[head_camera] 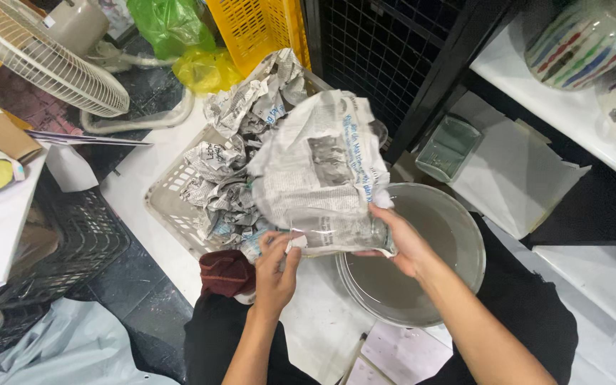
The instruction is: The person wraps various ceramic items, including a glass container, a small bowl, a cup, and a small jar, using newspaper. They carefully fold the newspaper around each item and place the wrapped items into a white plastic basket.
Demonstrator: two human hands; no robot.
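Left hand (277, 262) pinched the newspaper wrapping (319, 171) on a glass item (344, 239), right hand (402, 239) closed round its end, above a grey basin (458, 235), beside a basket of crumpled newspaper (172, 207)

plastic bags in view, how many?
2, both at top behind the basket of crumpled newspaper: a green plastic bag beside the yellow crate, and a yellow plastic bag just below it. Others may be hidden.
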